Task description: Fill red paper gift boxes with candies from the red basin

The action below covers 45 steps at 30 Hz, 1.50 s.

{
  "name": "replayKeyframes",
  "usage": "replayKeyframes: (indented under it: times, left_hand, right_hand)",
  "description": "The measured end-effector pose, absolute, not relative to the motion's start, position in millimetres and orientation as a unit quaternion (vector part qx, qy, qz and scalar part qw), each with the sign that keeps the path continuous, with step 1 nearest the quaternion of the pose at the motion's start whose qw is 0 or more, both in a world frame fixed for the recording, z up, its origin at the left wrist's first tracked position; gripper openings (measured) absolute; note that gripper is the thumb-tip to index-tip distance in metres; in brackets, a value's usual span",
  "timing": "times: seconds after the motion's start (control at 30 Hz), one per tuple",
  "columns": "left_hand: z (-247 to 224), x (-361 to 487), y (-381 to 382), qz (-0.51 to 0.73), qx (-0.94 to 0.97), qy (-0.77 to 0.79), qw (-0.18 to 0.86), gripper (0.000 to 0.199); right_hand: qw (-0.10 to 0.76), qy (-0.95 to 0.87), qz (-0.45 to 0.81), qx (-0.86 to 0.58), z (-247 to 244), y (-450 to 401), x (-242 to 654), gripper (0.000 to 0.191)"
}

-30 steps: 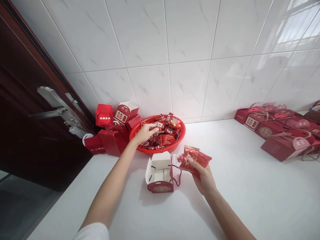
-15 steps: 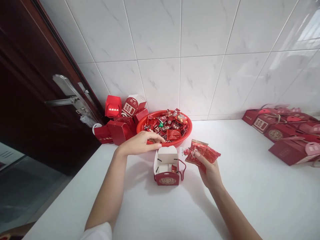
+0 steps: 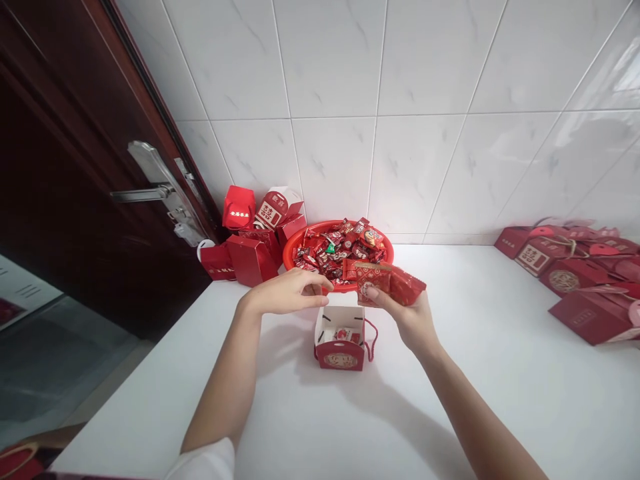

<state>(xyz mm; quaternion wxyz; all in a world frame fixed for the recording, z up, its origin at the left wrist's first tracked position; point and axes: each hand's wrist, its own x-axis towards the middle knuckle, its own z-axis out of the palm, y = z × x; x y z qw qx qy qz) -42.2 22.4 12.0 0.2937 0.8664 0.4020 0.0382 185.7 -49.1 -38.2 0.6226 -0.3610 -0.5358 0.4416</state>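
A small red gift box [image 3: 341, 357] with a white inside and a red cord handle stands open on the white table. Inside it lies a small white-and-red wrapped candy [image 3: 345, 335]. My right hand [image 3: 413, 320] is closed on red candy packets [image 3: 393, 283], held above the back right of the box. How many it holds I cannot tell. At the box's back left rim is my left hand [image 3: 287, 292], fingers curved and apart, with nothing in it. Just behind, a red basin [image 3: 389, 250] is full of wrapped candies [image 3: 345, 250].
Several red boxes [image 3: 253, 260] are piled at the table's back left, beside a dark door [image 3: 60, 133] with a metal handle. More red boxes with cords [image 3: 590, 310] sit at the right. A tiled wall [image 3: 330, 160] rises behind the table [image 3: 500, 373].
My right hand has moved left with the packets, over the box's back. The small white-and-red candy seen beside those packets now appears inside the box. My left hand stays near the rim.
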Motion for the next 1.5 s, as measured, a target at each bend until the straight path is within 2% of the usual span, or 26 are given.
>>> replayKeyframes:
  times: [0.17,0.4,0.57,0.7,0.87,1.0,1.13,1.23,1.4,1.5]
  left_hand:
    - [6.7,-42.8,28.4,0.008,0.861,0.403,0.309,0.048]
    - [4.2,-44.5,33.4,0.024,0.867,0.374,0.328,0.040]
    - [2.4,-45.8,34.3,0.018,0.854,0.389,0.347,0.044]
    - [3.0,-45.5,34.5,0.004,0.849,0.387,0.359,0.041]
    - [4.3,-46.8,34.3,0.000,0.851,0.386,0.356,0.037]
    - [5.0,-47.0,34.0,0.001,0.859,0.373,0.351,0.034]
    - [6.3,-44.9,32.2,0.020,0.854,0.348,0.387,0.028]
    - [6.6,-44.1,31.5,0.015,0.844,0.348,0.408,0.027]
    - [4.7,-46.5,33.3,-0.003,0.845,0.381,0.376,0.032]
    - [3.8,-47.7,34.4,-0.004,0.847,0.382,0.371,0.032]
  right_hand:
    - [0.570,-0.573,0.482,-0.338,-27.8,-37.0,181.4,0.030]
    - [0.424,-0.698,0.459,-0.349,-32.7,-24.7,176.6,0.027]
    - [0.432,-0.712,0.436,-0.341,-31.7,-21.6,176.3,0.025]
    - [0.472,-0.695,0.424,-0.338,-25.0,-21.1,175.4,0.027]
    - [0.521,-0.596,0.527,-0.309,-21.5,-25.1,171.1,0.024]
    - [0.522,-0.586,0.546,-0.292,-18.6,-25.8,169.4,0.019]
    - [0.435,-0.696,0.477,-0.314,-17.2,-21.2,171.0,0.009]
    - [0.327,-0.781,0.431,-0.310,-20.3,-17.9,172.7,0.006]
    - [0.128,-0.871,0.331,-0.341,-25.8,-18.0,173.2,0.009]
    - [0.099,-0.868,0.290,-0.391,-28.2,-19.3,171.6,0.009]
